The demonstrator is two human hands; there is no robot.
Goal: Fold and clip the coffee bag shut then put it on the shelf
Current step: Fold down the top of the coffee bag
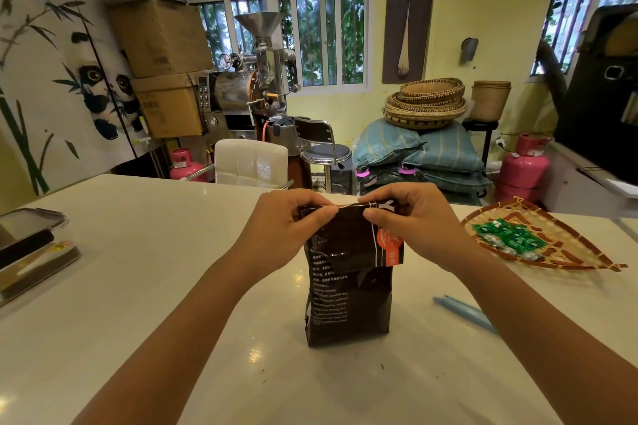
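Note:
A dark brown coffee bag (347,300) with white text and an orange label stands upright on the white table (155,269), in the middle of the view. My left hand (283,228) pinches the bag's top edge at its left corner. My right hand (411,221) pinches the same top edge at its right side. The top of the bag is bent over between my fingers. A light blue clip (464,313) lies flat on the table to the right of the bag, partly hidden behind my right forearm.
A woven tray (559,252) with green packets sits at the right of the table. A phone and a flat box (31,252) lie at the left edge. Beyond the table stand a white chair (250,162), a coffee roaster and pink gas cylinders.

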